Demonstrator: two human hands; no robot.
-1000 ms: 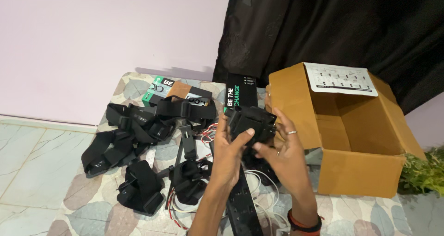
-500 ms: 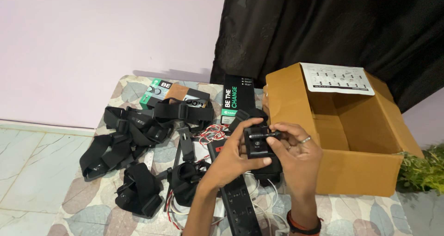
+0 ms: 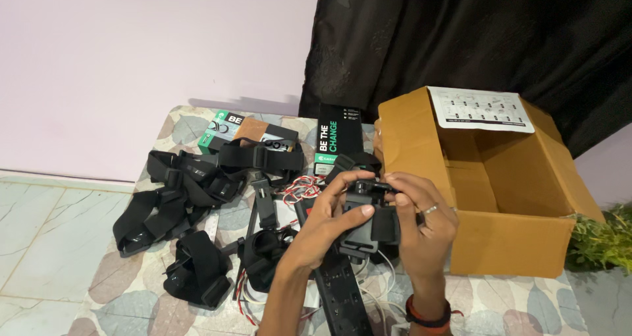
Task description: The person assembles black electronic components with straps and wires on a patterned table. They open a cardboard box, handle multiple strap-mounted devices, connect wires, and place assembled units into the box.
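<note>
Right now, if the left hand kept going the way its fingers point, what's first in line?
Left hand points up-right, already gripping the small black clip-like mount. Past that, likely the right hand's fingers, then the open brown cardboard box; depth unclear.

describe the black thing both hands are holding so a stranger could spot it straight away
Start at the open cardboard box on the right of the patterned table. Just left of its front wall, the left hand and right hand grip a small black clamp-like mount. Unlike the black straps lying flat, it is lifted off the table.
</note>
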